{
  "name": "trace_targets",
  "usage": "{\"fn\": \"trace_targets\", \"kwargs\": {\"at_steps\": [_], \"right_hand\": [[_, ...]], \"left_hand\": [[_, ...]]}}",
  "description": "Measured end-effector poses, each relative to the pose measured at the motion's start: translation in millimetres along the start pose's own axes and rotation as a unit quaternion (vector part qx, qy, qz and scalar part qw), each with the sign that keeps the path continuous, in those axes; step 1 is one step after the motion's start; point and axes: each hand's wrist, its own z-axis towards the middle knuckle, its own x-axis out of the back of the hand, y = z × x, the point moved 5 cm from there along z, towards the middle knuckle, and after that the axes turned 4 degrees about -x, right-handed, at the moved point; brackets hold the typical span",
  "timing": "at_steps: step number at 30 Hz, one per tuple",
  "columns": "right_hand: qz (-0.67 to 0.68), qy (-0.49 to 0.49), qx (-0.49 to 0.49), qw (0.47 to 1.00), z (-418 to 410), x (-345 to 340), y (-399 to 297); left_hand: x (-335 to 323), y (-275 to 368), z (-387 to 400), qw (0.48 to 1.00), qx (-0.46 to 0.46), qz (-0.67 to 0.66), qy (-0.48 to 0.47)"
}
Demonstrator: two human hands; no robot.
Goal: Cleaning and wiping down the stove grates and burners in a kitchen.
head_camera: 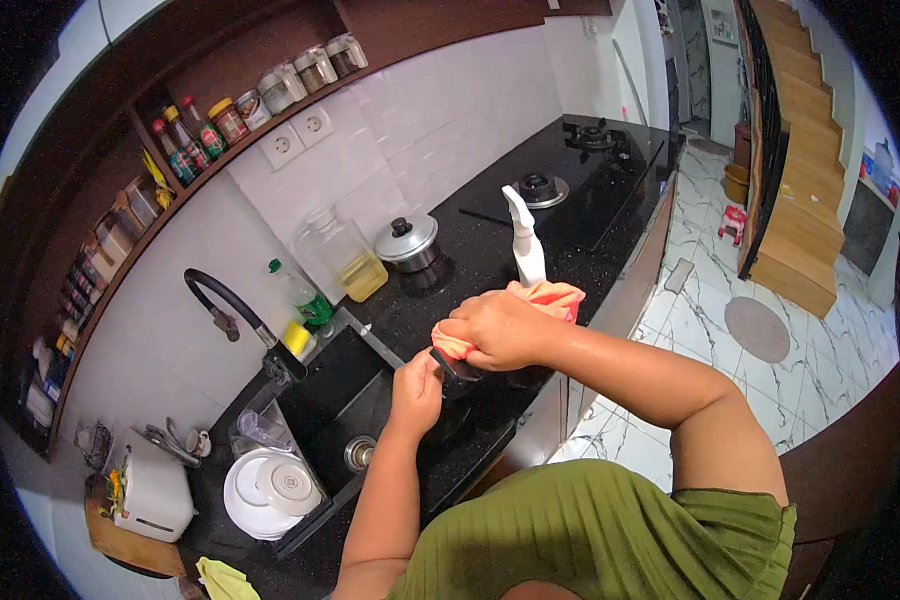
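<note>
My right hand (501,330) grips a bunched orange cloth (549,298), and part of the cloth is wrapped against a dark, flat object (454,366). My left hand (418,391) pinches the near end of that dark object. The rest of it is covered by the cloth and my right hand, so its kind is unclear. Just past the cloth rises a white object shaped like a spray bottle (526,240), its lower part hidden. Both hands are above the black counter, at the right side of the black sink (330,405).
A black gooseneck faucet (229,289) arches over the sink. White dishes (259,495) are stacked at its left. Behind are a green soap bottle (311,304), a yellow sponge (297,337), a glass jar (349,259) and a lidded pot (407,244). A gas hob (592,195) lies farther right.
</note>
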Motion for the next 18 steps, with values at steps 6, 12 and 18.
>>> {"fn": "trace_targets", "kwargs": {"at_steps": [6,12,18], "right_hand": [[0.027,-0.054,-0.106,0.993,-15.9,10.4,31.7],[-0.066,-0.115,-0.148,0.980,-24.0,4.9,47.9],[-0.095,-0.093,-0.170,0.977,-27.9,43.9,63.1]], "left_hand": [[3.9,-7.8,-6.1,0.999,-0.007,0.005,0.040],[8.4,-26.2,-15.1,0.998,-0.003,-0.006,0.055],[3.5,-7.8,-13.9,0.999,0.031,-0.013,0.035]]}}
